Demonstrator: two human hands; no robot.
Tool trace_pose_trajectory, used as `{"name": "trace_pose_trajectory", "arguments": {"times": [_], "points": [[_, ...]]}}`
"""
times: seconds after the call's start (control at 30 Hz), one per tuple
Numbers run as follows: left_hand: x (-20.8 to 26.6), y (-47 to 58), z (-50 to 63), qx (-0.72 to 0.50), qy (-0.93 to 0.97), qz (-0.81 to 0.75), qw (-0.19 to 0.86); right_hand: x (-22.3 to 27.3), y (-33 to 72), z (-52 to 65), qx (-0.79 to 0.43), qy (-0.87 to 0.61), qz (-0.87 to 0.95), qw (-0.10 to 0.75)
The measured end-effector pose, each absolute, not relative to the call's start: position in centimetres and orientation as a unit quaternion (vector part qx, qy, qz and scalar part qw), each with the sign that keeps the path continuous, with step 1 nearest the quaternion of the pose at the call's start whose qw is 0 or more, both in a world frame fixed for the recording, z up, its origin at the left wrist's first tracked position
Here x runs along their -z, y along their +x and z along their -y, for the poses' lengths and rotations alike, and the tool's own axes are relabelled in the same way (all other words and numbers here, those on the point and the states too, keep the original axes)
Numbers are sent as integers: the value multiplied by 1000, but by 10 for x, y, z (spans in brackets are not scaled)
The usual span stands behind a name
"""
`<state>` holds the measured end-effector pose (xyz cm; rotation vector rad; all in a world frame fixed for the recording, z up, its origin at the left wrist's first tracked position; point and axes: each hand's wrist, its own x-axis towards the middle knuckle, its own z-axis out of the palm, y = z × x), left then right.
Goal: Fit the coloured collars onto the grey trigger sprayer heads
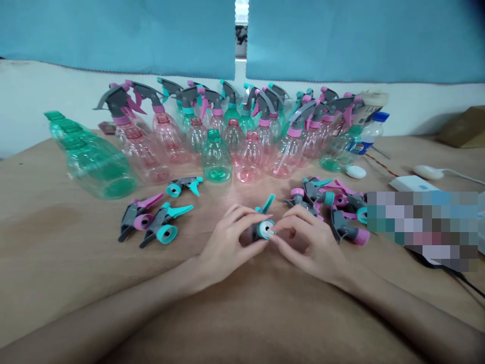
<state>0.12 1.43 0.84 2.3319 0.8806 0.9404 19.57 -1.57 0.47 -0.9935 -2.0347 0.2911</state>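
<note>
Near the table's middle, my left hand (227, 237) is closed around a grey spray trigger head (266, 228) with a teal trigger and collar. Its open underside faces me and shows a white disc with a dark hole. My right hand (310, 240) is closed in a pinch, thumb and fingertips meeting at the rim of that white disc. Something small and whitish sits at these fingertips, too small to name. To the left of my hands lie loose trigger heads (166, 232) with teal or pink collars. A pile of more trigger heads (316, 194) lies just beyond my right hand.
Behind my hands stand several pink and green spray bottles (217, 159), some with trigger heads, some bare. Green bottles (100, 164) stand at the left. To the right are a blue-capped bottle (371, 134), a white oval object (356, 172), a white box (413, 183) and cables.
</note>
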Motion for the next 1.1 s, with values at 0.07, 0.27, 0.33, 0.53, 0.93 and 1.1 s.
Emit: {"name": "trace_pose_trajectory", "arguments": {"times": [0.07,0.27,0.33,0.53,0.93,1.1], "points": [[-9,1,-14,-339,853,-321,233,-2,194,16,-133,-405,809,404],[-7,1,-14,-333,863,-321,201,-1,194,16,-154,-424,797,402],[-7,1,-14,-334,866,-324,182,-2,195,15,-155,-427,796,400],[-6,2,-13,-340,875,-314,141,-2,195,14,-159,-452,800,360],[-4,2,-11,-368,881,-282,96,2,194,16,-156,-438,805,368],[-5,2,-10,-357,879,-294,114,3,194,16,-157,-433,797,390]]}}
